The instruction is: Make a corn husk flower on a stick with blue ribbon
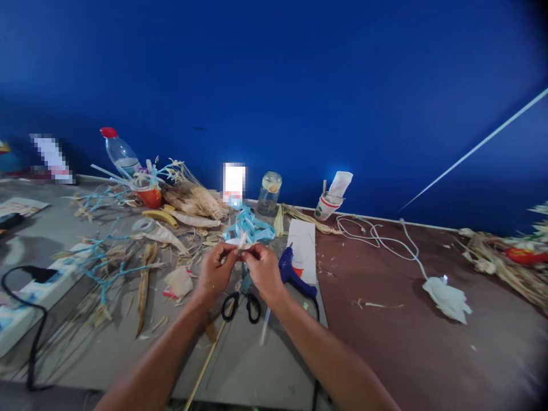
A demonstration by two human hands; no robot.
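Note:
My left hand (215,273) and my right hand (263,271) meet over the table, both pinching a small pale strip of husk (242,242) between fingertips. Just beyond it lies a bundle of light blue husk strips (249,225). Under my hands rest black-handled scissors (241,306) and a thin wooden stick (208,362). A blue glue gun (291,274) lies right of my right hand, beside a white sheet (303,248).
Dried corn husks (192,200), blue-dyed stems (105,260), a red cup (149,197), a plastic bottle (120,151), a glass jar (269,193) and a paper cup (327,205) stand behind. White cable (381,237) and a crumpled tissue (447,297) lie right; a power strip (29,297) left.

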